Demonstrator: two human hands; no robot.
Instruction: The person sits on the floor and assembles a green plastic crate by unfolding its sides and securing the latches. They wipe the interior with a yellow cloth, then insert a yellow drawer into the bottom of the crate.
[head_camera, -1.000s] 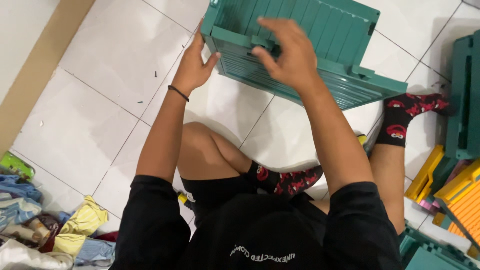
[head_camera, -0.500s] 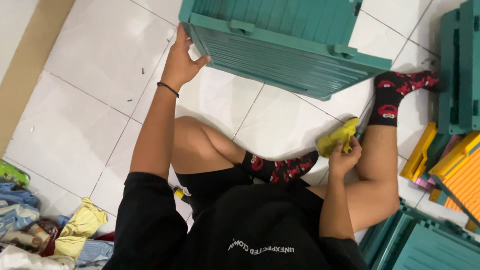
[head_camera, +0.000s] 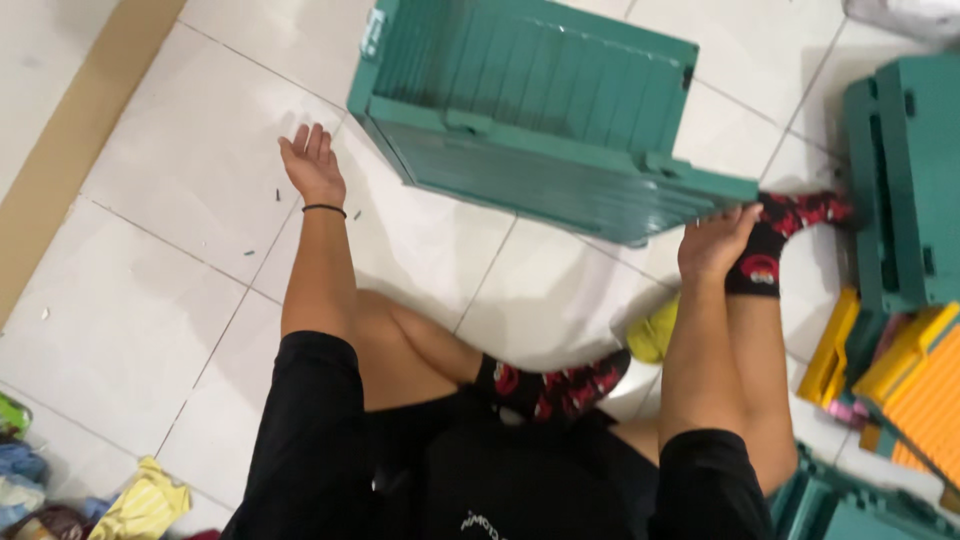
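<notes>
While right hand (head_camera: 715, 245) grips teal crate (head_camera: 540, 110), left hand (head_camera: 312, 165) spread open on floor; yellow panels (head_camera: 880, 370) beside

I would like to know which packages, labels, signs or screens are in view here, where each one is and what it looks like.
Small label: pale rectangle on the top left corner of the teal plastic crate, which the right hand touches at its lower right edge.
Print: white lettering on the person's black shirt, bottom centre.
No screens or signs.

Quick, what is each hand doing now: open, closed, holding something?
Left hand: open, fingers spread, holding nothing, beside the green crate.
Right hand: touching the crate's lower right corner; grip cannot be told.
</notes>
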